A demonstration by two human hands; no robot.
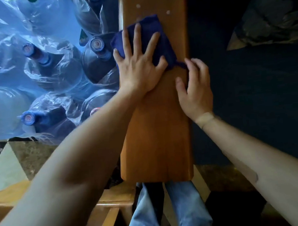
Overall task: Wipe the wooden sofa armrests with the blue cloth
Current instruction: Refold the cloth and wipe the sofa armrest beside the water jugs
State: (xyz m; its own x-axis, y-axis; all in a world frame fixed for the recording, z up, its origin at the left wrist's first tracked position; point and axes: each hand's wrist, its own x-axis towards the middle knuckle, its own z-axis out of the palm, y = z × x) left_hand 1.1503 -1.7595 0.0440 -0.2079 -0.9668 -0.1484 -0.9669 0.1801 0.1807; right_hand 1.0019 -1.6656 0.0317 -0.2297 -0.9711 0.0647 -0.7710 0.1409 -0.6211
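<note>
Head view looked straight down on the wooden armrest (155,130). The blue cloth (157,38) lay bunched on its upper half, toward the left edge. The left hand (139,66) was flat on the cloth, fingers spread apart and pressing down, thumb near the cloth's lower corner. The right hand (195,89) rested on the armrest's right edge just below the cloth, fingers loosely curled — fingertips touching a trailing corner of it, though whether they pinched it I could not tell.

To wipe well here, I'd judge: keep the palm flat, run long strokes along the grain, cover the right strip beside the dark seat cushion (252,92), and work up to the pale specks (168,12) above the cloth, which looked unwiped. Letting the right hand steady the edge seemed sensible.

Hidden or unclear — the armrest's far end ran off the top of frame, and its side faces were out of sight. Water jugs in plastic wrap (48,68) crowded the left. No second armrest was identifiable.
</note>
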